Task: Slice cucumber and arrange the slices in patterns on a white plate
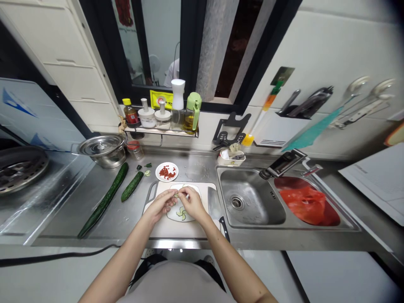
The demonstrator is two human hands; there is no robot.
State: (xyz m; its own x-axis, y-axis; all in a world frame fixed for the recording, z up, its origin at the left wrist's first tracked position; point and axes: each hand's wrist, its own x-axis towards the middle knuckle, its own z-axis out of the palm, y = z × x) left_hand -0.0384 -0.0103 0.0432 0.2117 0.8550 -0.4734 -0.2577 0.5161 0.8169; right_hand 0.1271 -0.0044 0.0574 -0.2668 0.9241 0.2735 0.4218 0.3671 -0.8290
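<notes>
My left hand (160, 205) and my right hand (191, 201) meet over a white plate (192, 188) that lies on a pale cutting board (176, 229). Their fingertips pinch a small cucumber slice (176, 195) between them. More thin cucumber slices (181, 212) lie in a fan on the plate, just below the hands. A cleaver (216, 208) rests on the board's right side, blade flat, black handle toward me.
A long cucumber (105, 198) and a shorter piece (132, 185) lie left of the board, with small offcuts (147, 171) behind. A small dish of red bits (167, 171), a steel pot (102, 149), a condiment shelf (162, 131) and the sink (252, 198) with a red bag (304, 204) surround it.
</notes>
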